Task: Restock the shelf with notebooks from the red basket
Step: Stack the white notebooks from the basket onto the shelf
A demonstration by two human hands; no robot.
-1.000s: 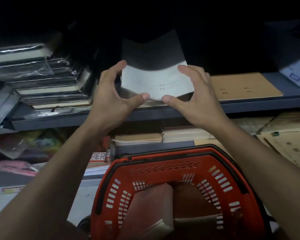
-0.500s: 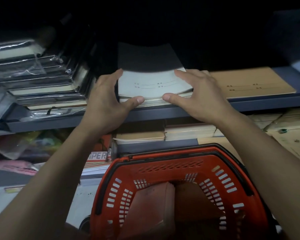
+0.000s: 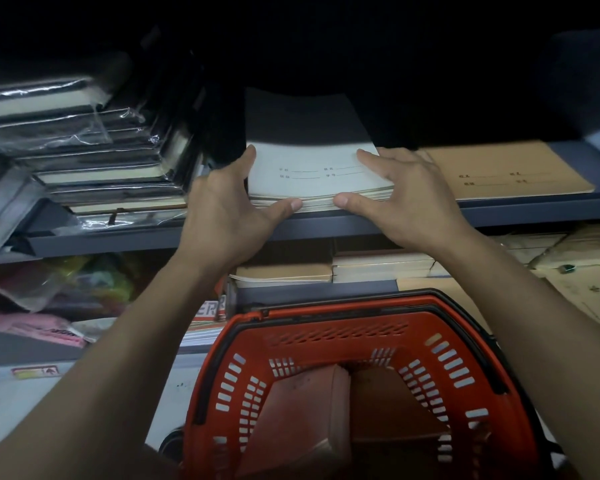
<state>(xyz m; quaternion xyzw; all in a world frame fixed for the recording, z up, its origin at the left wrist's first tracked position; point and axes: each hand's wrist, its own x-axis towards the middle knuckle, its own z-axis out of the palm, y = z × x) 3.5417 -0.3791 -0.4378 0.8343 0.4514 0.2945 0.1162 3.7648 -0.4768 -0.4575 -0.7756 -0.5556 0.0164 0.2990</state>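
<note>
Left hand (image 3: 222,209) and right hand (image 3: 402,199) grasp pale notebook stack (image 3: 312,174) on shelf (image 3: 326,228), squaring edges; red basket (image 3: 361,337) near.

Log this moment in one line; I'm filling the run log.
step: squaring stack | left hand, right hand: holding white notebooks | on shelf | red basket: notebooks remain
</note>
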